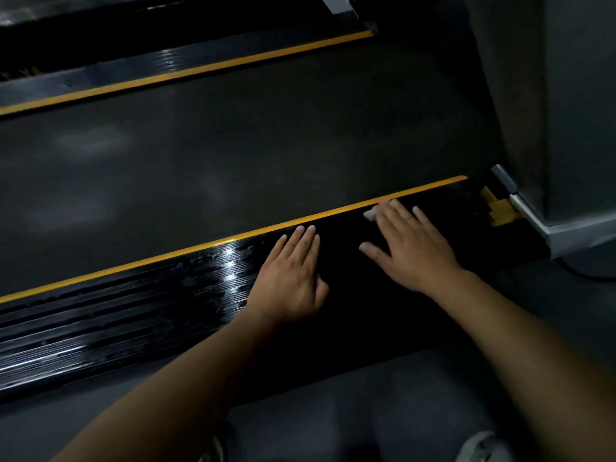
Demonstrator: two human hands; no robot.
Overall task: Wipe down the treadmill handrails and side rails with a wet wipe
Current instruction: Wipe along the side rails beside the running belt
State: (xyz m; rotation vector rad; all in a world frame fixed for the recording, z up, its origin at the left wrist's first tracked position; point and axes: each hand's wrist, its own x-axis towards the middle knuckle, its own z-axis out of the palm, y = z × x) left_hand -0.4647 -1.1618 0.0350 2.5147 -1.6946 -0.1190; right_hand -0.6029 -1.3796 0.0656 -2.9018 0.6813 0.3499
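Your right hand (411, 246) spread flat, pressing the wet wipe (370, 214) against the near side rail (133, 315) by its yellow edge strip (200, 246), your left hand (290, 278) flat beside it — fingers together, empty, rail stretching open leftward, belt (233, 145) beyond, grey upright base (566, 128) closing off the right end.
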